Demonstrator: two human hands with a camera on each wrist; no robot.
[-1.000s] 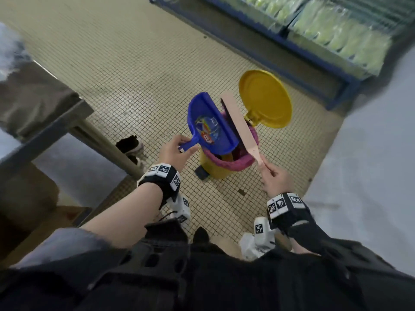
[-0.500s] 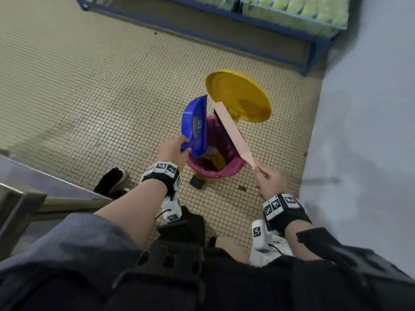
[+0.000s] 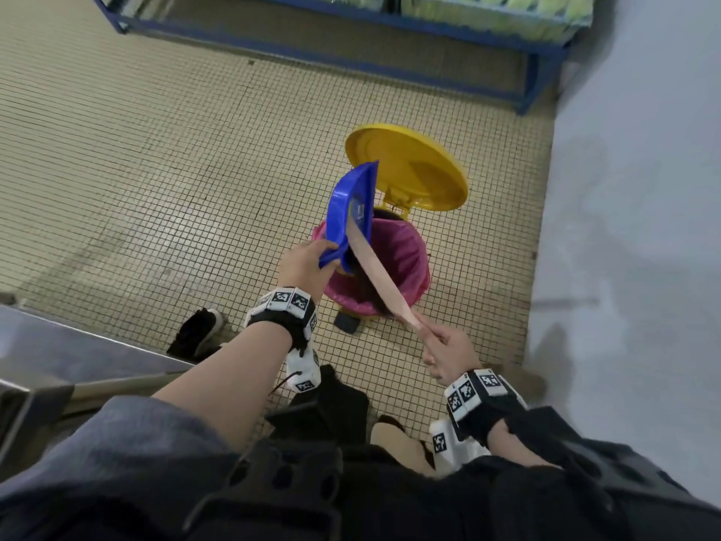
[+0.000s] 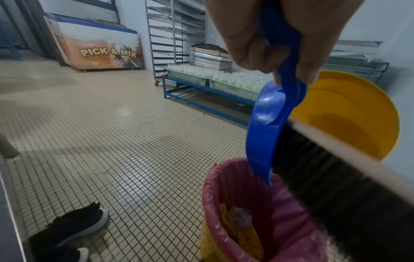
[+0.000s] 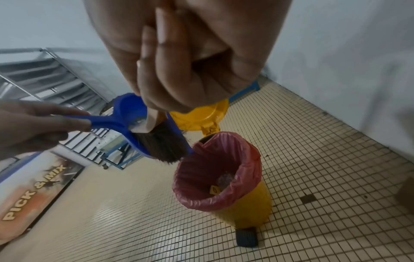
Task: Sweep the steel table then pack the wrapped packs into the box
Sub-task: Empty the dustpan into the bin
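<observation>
My left hand (image 3: 304, 263) grips the handle of a blue dustpan (image 3: 351, 206), tipped steeply over a yellow pedal bin (image 3: 390, 267) lined with a pink bag (image 5: 215, 170). My right hand (image 3: 444, 351) holds the wooden handle of a brush (image 3: 374, 267). Its dark bristles (image 5: 161, 143) lie inside the dustpan (image 5: 127, 113), just above the bin's mouth. The bin's yellow lid (image 3: 409, 165) stands open behind. Some rubbish lies at the bottom of the bag (image 4: 241, 219). A corner of the steel table (image 3: 58, 353) shows at lower left.
A blue-framed low rack (image 3: 390, 29) with crates of wrapped packs (image 4: 233, 81) runs along the far wall. A grey wall (image 3: 624, 228) is close on the right. My black shoe (image 3: 195, 331) rests on the tiled floor. A "PICK & MIX" freezer (image 4: 98, 51) and tray racks stand further off.
The dustpan has tilted from nearly flat to steeply on edge over the bin. The brush has moved left into the pan.
</observation>
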